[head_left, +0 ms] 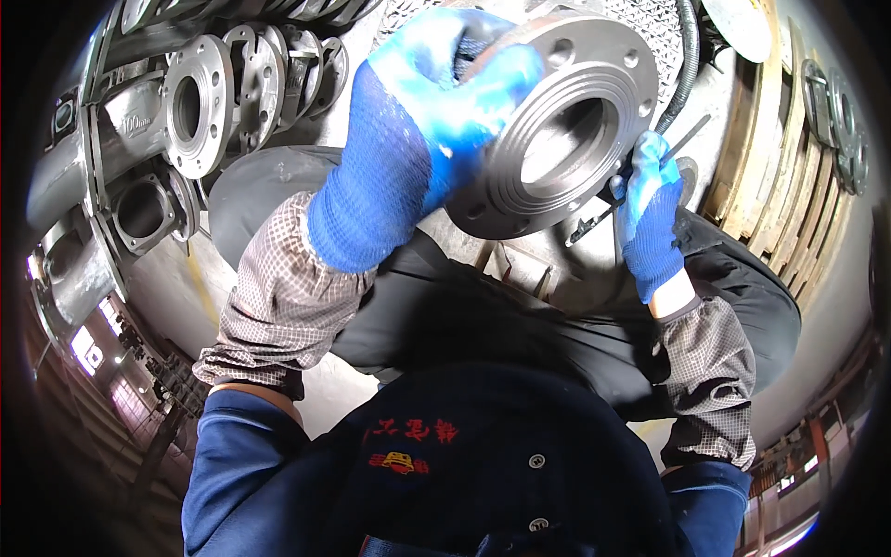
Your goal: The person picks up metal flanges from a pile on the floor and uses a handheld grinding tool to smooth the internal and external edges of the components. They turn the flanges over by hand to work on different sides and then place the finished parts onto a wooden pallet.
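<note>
In front of me a grey flanged metal casting (520,162) is tilted, its ring face with bolt holes and a round central opening toward me. My left hand (445,102), in a blue coated glove, grips its upper left rim, thumb across the face and fingers behind. At the lower right of the flange my right hand (652,204), gloved alike, is closed around a thin dark rod-like tool (691,136). The tool's narrow tip points down and left, close below the flange edge. Its exact kind does not show.
Several grey flanged pipe castings (197,107) are stacked on the left. On the right lies a slatted wooden pallet (775,186) with more flanged parts (835,125). A black corrugated hose (687,60) runs beside a textured metal surface (640,19). My bent knees flank the work area.
</note>
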Motion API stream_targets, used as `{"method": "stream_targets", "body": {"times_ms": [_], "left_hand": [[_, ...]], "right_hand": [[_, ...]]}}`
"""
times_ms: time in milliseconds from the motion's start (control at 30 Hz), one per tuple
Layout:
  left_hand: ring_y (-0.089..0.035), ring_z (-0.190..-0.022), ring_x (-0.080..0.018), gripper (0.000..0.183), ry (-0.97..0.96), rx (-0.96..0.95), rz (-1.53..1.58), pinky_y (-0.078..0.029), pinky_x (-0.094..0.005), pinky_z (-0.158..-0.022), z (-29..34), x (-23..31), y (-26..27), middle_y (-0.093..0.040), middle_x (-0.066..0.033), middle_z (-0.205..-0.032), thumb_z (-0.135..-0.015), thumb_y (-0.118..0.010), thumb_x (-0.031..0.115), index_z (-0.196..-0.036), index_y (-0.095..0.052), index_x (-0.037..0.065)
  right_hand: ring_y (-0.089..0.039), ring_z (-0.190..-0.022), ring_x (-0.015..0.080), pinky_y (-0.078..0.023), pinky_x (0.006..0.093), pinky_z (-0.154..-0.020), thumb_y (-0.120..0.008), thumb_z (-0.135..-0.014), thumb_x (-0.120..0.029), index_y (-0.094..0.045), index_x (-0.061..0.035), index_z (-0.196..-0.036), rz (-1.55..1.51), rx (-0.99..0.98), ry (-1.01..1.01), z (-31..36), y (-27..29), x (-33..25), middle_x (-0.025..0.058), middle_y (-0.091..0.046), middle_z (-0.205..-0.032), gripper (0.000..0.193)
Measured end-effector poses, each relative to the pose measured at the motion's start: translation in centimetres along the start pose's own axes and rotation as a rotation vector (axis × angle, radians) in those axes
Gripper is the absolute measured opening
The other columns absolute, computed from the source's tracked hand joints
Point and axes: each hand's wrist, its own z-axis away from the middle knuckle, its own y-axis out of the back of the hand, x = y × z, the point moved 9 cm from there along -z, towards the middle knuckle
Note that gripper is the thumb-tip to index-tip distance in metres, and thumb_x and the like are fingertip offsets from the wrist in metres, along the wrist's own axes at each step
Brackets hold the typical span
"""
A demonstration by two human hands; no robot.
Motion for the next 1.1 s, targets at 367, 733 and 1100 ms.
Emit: {"method": "stream_targets", "body": {"times_ms": [367,733,1100], "left_hand": [[-0.062,-0.075,-0.0168,0.028,0.157,-0.001,0.072,-0.05,-0.0254,-0.067,-1.4,1.0,-0.7,-0.063,-0.0117,-0.088,-0.08,-0.066,0.02,-0.096,-0.061,-0.002],[-0.058,-0.065,-0.0249,0.017,0.318,0.002,0.194,-0.046,-0.0313,-0.056,-3.7,-1.4,-0.4,-0.058,-0.0116,-0.078,-0.079,-0.062,0.011,-0.095,-0.063,0.006],[-0.054,-0.057,-0.0226,0.012,-0.192,-0.124,0.16,-0.045,-0.0318,-0.052,-4.1,2.0,-0.7,-0.055,-0.0108,-0.068,-0.079,-0.06,0.015,-0.083,-0.061,0.004]], "right_hand": [[-0.048,-0.059,0.0089,-0.044,0.0224,-0.052,-0.043,-0.095,-0.023,-0.051,-0.0078,-0.092,0.013,-0.07,0.003,0.3,0.9,1.1,-0.001,-0.048,-0.073,0.017],[-0.048,-0.062,0.0065,-0.048,0.0213,-0.057,-0.044,-0.093,-0.025,-0.05,-0.01,-0.091,0.043,-0.07,0.016,1.1,0.1,-0.1,-0.002,-0.046,-0.076,0.016],[-0.064,-0.076,0.0211,-0.049,0.0247,-0.056,-0.039,-0.096,-0.027,-0.043,-0.0054,-0.088,0.083,-0.268,-0.089,4.7,-0.6,3.1,0.0052,-0.051,-0.082,0.023]]}}
